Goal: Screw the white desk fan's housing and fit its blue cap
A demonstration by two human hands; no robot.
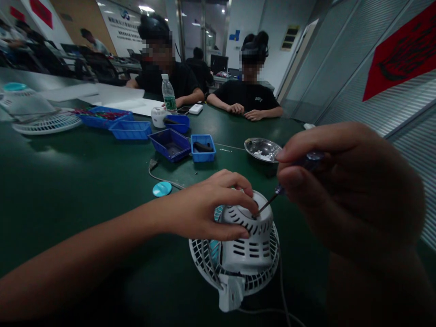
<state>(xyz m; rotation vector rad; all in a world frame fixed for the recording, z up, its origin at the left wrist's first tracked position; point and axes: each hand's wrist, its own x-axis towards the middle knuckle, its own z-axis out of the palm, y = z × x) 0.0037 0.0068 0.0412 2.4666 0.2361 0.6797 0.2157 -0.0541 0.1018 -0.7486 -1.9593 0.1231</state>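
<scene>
A small white electric fan (247, 255) lies face down on the table in front of me, its motor housing pointing up and its round grille beneath. My left hand (221, 204) is curled over the housing from the left, thumb on the side and fingers on the top. Pinched between thumb and fingers of my right hand (354, 190) is a screwdriver (269, 203) with a clear purplish handle. Its shaft slants down to the housing top, its tip right beside my left index finger. Whether a screw is under the tip, I cannot tell.
Beyond the fan stand blue bins (203, 156), a metal bowl (262, 150) with white bits, and a turquoise disc (162, 189). A grey cord (282, 281) runs by the fan. Another fan (47, 122) lies far left. Two people sit across, near a water bottle (168, 94).
</scene>
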